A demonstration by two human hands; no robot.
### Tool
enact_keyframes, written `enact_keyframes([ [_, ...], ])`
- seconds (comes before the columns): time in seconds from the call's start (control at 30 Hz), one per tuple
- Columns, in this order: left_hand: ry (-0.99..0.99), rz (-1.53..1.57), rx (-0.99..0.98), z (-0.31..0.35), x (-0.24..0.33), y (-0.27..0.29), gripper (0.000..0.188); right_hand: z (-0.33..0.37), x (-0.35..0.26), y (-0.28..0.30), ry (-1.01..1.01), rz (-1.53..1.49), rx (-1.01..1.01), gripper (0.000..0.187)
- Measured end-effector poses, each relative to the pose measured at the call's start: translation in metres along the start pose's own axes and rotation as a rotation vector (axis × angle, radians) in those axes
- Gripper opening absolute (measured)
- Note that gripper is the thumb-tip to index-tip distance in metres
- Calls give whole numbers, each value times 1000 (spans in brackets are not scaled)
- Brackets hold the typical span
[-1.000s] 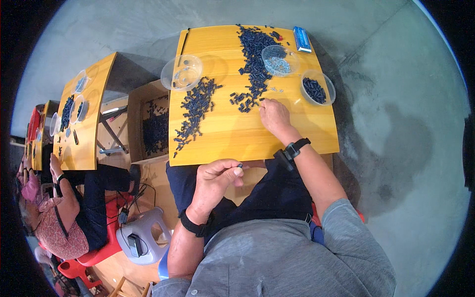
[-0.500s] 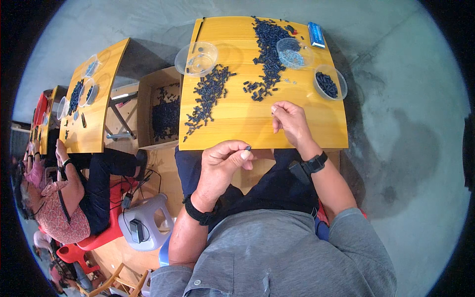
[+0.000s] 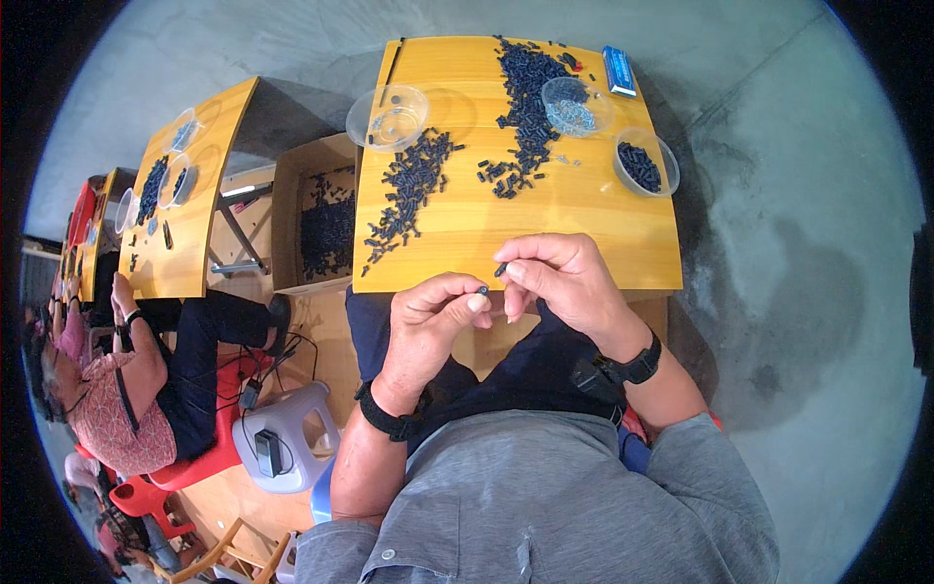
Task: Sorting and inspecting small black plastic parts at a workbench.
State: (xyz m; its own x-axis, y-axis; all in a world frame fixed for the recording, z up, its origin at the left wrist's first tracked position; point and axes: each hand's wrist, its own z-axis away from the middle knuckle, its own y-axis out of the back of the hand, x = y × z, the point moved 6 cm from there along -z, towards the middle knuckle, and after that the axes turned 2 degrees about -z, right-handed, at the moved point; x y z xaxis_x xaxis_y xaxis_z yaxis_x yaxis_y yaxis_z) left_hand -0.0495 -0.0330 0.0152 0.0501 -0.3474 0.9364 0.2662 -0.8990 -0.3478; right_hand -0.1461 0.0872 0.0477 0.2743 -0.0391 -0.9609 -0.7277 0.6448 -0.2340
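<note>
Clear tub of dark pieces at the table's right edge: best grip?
Likely the near rim of the tub, coming from the person's side: it stands upright, round and open-topped, while loose dark pieces and another tub are to its left.

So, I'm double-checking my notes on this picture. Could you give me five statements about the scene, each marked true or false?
1. The left hand pinches a small dark piece. True.
2. The right hand lies flat on the yellow table. False: it pinches another dark piece, close to the left hand.
3. The blue box is at the table's far right corner. True.
4. The clear bowl at the table's right edge is empty. False: it holds many dark pieces.
5. A dark band is on the left wrist. True.
</note>
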Motion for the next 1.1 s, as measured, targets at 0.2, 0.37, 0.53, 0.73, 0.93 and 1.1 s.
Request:
enact_keyframes([
  [0.2, -14, -33, -13, 3, 4, -2, 9, 4, -8, -7, 94, 60, -75, 13],
  [0.37, -22, -55, -31, 5, 6, -3, 9, 8, -7, -13, 38, 35, -98, 12],
  [0.53, -26, -76, -40, 7, 9, -4, 9, 9, -7, -16, 42, 69, -122, 12],
  [0.73, -30, -57, -49, 8, 9, -4, 10, 8, -11, -18, 43, 147, -142, 13],
  [0.93, -4, -53, -58, 7, 7, -5, 10, 6, -15, -20, 43, 238, -171, 12],
  [1.1, -11, -66, -59, 6, 5, -4, 10, 4, -20, -21, 66, 296, -192, 12],
])
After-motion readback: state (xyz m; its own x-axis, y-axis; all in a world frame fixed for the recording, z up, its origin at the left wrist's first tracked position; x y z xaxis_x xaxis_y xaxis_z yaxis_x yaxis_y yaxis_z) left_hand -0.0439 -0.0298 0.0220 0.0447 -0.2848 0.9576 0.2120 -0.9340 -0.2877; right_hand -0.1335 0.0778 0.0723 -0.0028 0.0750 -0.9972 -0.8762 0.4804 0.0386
